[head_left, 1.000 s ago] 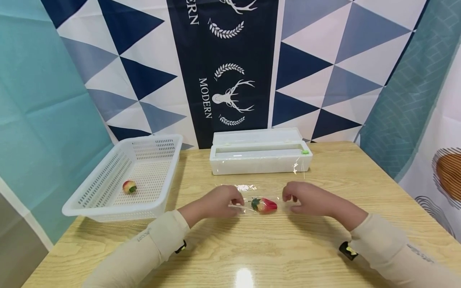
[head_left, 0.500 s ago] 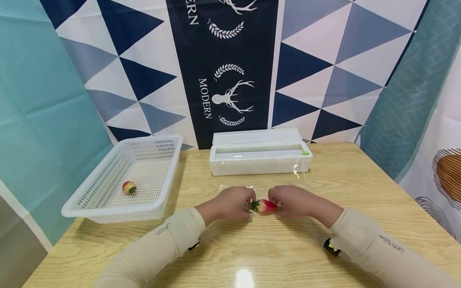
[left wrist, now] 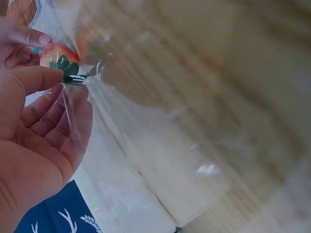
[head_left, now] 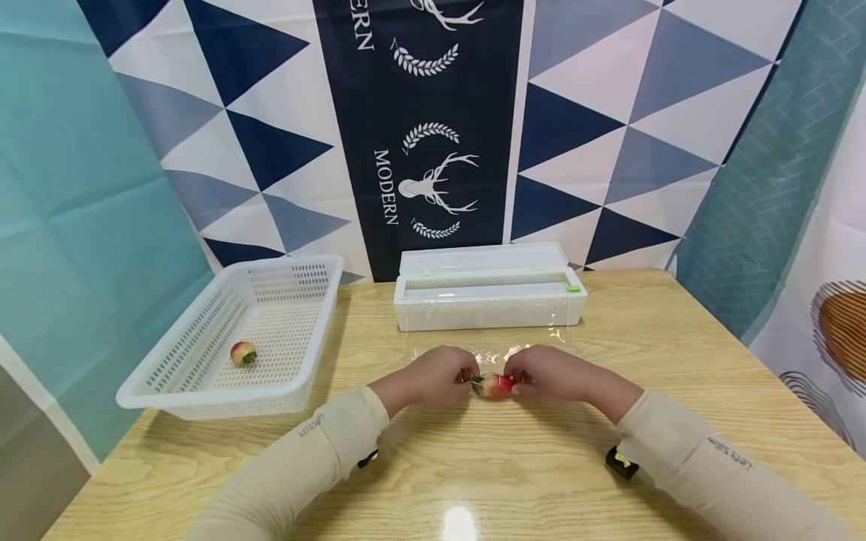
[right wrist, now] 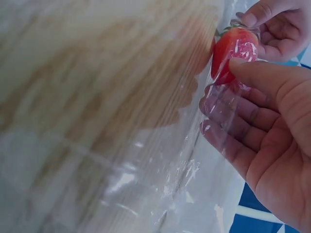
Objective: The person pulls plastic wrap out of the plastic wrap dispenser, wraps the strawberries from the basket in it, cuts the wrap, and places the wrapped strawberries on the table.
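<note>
A red and pale-yellow strawberry with green leaves lies between my two hands, with clear cling film over it. At the leafy end, my left hand pinches strawberry and film, its thumb right at the leaves in the left wrist view. My right hand grips the red tip end. In the right wrist view the right thumb presses on the fruit, and the other fingers curl with film across them. From the hands the film runs back toward a white cling film box.
Behind the hands, the box stands with its lid raised and a green slider at its right end. A white perforated basket on the left holds another strawberry. Under everything is a wooden table, with patterned cloth behind.
Both hands have come inward to the strawberry from either side and now grip its ends. Over the last half second the strawberry has turned slightly and the film stretches toward the box.
</note>
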A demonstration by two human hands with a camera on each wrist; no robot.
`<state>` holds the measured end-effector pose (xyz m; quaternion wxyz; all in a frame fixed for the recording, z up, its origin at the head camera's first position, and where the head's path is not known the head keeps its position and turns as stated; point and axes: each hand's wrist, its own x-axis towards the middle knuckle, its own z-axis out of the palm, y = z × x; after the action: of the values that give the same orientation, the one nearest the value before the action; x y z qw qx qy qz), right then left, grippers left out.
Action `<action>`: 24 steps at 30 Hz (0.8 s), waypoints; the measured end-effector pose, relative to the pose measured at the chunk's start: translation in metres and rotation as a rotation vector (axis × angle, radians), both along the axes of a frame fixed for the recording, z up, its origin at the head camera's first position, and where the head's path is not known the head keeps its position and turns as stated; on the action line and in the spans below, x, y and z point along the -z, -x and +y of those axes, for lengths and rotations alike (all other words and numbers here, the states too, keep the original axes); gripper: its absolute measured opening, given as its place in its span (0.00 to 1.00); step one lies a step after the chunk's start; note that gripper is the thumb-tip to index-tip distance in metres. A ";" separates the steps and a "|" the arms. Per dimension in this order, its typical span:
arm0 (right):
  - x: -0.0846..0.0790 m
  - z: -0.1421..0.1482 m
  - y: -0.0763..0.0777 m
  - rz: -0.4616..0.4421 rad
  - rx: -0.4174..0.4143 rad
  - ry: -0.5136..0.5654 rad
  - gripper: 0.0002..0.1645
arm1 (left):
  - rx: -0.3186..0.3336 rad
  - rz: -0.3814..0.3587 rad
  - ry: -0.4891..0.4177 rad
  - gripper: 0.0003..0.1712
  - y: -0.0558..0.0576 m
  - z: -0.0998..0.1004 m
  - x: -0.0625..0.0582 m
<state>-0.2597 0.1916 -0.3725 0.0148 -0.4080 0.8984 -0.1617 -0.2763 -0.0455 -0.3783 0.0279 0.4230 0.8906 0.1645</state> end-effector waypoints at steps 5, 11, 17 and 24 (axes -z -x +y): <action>0.002 0.006 0.010 -0.097 0.035 0.060 0.06 | -0.046 -0.098 -0.065 0.05 0.010 -0.001 0.000; 0.005 0.010 0.018 -0.174 0.107 0.116 0.08 | -0.132 -0.181 -0.113 0.05 0.018 0.002 0.002; 0.007 0.008 0.024 -0.142 0.127 0.118 0.06 | -0.206 -0.131 -0.046 0.04 0.023 0.010 0.002; 0.007 0.005 0.030 -0.039 0.188 0.029 0.02 | -0.306 -0.044 0.025 0.04 0.028 0.015 0.000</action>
<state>-0.2896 0.1961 -0.3790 0.0114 -0.3188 0.9299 -0.1833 -0.3039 -0.0310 -0.3785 0.0272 0.2785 0.9458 0.1649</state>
